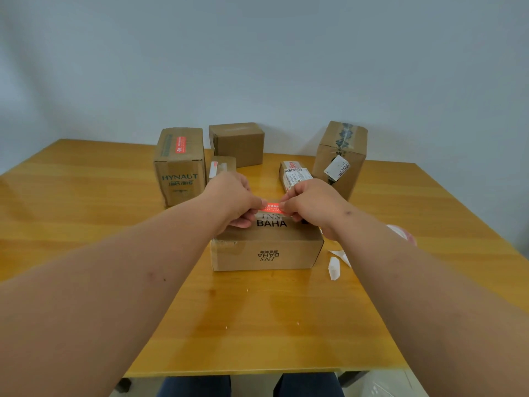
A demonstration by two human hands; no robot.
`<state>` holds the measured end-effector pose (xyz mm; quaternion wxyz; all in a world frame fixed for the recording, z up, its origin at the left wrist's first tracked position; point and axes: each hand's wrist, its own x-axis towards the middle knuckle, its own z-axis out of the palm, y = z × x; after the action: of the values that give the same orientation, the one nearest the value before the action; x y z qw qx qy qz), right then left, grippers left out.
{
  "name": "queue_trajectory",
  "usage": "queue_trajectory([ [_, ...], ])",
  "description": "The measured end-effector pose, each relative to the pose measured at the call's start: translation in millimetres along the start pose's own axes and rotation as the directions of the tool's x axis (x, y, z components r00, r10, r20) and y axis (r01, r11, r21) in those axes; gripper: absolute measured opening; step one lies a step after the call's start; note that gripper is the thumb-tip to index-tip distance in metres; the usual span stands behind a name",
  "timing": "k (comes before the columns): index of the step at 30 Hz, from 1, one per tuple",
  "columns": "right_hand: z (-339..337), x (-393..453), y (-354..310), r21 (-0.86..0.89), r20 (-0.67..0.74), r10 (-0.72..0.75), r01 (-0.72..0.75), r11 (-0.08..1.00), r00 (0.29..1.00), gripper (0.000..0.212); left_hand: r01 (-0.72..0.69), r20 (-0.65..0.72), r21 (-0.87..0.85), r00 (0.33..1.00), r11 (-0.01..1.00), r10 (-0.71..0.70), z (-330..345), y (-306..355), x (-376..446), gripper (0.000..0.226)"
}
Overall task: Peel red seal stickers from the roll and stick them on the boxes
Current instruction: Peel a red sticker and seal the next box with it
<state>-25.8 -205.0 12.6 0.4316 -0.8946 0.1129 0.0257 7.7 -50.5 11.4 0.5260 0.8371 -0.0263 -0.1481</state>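
Note:
A red seal sticker (pixel 271 208) is stretched between both hands just above the top of the cardboard box printed INS BAHA (pixel 266 250) at the table's middle. My left hand (pixel 229 200) pinches the sticker's left end. Its right end is pinched by my right hand (pixel 310 206). Whether the sticker touches the box top I cannot tell. The sticker roll (pixel 402 233) lies to the right, mostly hidden behind my right forearm. The HYNAUT box (pixel 179 164) at the back left carries a red sticker (pixel 180 144) on its top.
Behind stand a plain box (pixel 237 143), a small box (pixel 221 164) with a red-and-white label, a labelled box (pixel 294 174) and a tall taped box (pixel 340 159). White backing scraps (pixel 335 266) lie right of the BAHA box on the wooden table (pixel 86 202).

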Motion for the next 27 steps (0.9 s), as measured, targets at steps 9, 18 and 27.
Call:
queue_trajectory([
  [9,1,3,0,-0.148,-0.038,-0.011,0.005,0.989,0.999,0.005,0.05,0.041,-0.045,0.998,0.998,-0.048,-2,-4,-4,0.017],
  [18,1,8,-1,-0.261,-0.026,0.025,-0.031,0.965,0.999,0.017,0.119,0.132,0.116,0.982,0.986,-0.134,-10,8,-5,0.007],
  [27,-5,7,1,-0.265,0.01,0.017,-0.013,0.964,1.0,0.019,0.144,0.173,0.133,0.971,0.981,-0.166,-6,9,-1,0.005],
])
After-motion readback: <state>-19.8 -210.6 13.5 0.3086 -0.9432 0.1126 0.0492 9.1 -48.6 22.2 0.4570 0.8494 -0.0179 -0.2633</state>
